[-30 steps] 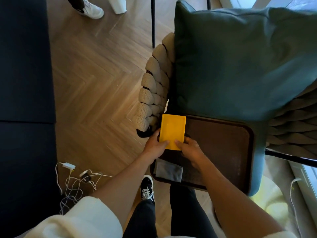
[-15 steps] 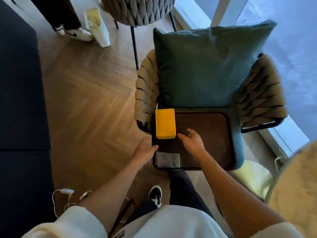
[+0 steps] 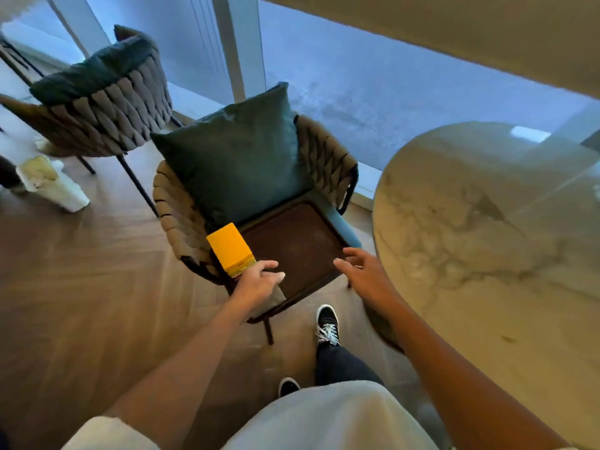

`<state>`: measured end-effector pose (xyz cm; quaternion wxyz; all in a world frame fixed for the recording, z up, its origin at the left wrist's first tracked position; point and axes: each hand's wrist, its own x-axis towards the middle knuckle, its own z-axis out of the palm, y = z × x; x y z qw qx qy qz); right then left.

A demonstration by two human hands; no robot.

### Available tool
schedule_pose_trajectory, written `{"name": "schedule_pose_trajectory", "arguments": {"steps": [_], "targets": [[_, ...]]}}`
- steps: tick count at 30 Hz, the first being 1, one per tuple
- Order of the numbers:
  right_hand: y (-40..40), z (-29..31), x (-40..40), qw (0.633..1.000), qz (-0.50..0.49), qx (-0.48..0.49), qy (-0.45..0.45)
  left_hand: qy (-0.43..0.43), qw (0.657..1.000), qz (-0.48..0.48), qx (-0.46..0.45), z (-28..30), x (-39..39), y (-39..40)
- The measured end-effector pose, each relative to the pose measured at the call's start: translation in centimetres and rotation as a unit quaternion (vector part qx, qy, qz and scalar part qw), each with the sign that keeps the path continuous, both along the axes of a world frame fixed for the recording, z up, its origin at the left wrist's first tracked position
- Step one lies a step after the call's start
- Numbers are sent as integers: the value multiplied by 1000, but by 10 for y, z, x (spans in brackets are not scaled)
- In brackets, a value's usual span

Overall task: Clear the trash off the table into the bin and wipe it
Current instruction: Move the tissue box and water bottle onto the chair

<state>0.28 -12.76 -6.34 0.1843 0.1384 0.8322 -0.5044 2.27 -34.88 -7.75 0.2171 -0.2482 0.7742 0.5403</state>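
Observation:
A dark brown tray lies on the seat of a woven chair. A yellow box stands on the tray's left side. A grey cloth lies on the tray's near left corner, mostly covered by my left hand, whose fingers are spread over it beside the box. My right hand hovers open over the tray's near right corner and holds nothing. The round marble table is at the right, its visible top bare.
A teal cushion leans on the chair back. A second woven chair stands at the back left. A white bin with trash inside sits on the wood floor at the far left. Windows run behind the chairs.
Both hands let go of the yellow box. The left hand moved onto the grey cloth and the right drifted to the tray's right corner. My view rose and turned right, showing the marble table.

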Motion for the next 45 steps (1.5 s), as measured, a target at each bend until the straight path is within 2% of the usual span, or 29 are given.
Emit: {"name": "schedule_pose_trajectory", "arguments": {"steps": [5, 10, 19, 25, 31, 40, 45], "targets": [[79, 24, 32, 990, -137, 2, 45, 29, 994, -105, 12, 24, -10, 59], [159, 34, 58, 969, -239, 15, 52, 46, 981, -189, 22, 37, -30, 125], [310, 36, 69, 933, -354, 23, 56, 71, 958, -277, 22, 56, -82, 277], [404, 34, 26, 930, -363, 31, 47, 92, 947, -306, 34, 68, -128, 390], [492, 21, -36, 934, -352, 42, 41, 135, 931, -339, 7, 78, -196, 511], [581, -1, -133, 946, -303, 88, 75, 210, 901, -378, -36, 87, -275, 677], [603, -10, -188, 951, -282, 85, 98, 207, 903, -376, -35, 93, -307, 738]]}}
